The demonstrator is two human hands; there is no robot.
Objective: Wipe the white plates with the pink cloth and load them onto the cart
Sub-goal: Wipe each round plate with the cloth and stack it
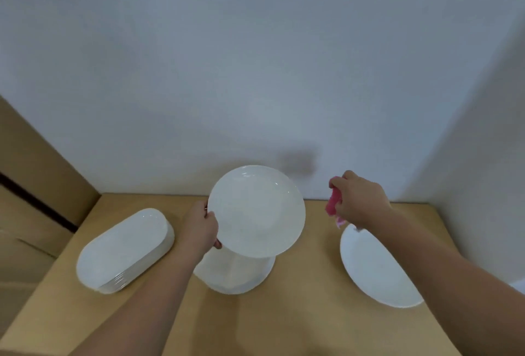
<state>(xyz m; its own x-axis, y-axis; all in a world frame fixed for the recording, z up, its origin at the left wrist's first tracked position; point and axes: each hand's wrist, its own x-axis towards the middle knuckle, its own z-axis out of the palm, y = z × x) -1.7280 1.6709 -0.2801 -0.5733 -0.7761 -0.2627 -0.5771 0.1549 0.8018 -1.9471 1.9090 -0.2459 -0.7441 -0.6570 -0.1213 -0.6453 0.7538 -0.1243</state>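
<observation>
The left hand [200,227] grips the rim of a round, glossy white plate [257,210], raised above a stack of round plates [235,274] on the tan table [298,313]. Right of the stack, the right hand [360,199] clenches a bunched pink cloth [333,204], apart from the raised plate.

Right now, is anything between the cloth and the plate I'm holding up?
Nothing visible is. The right hand grips the cloth to the right of the plate, which the left hand holds above the stack; only open space lies between them.
</observation>
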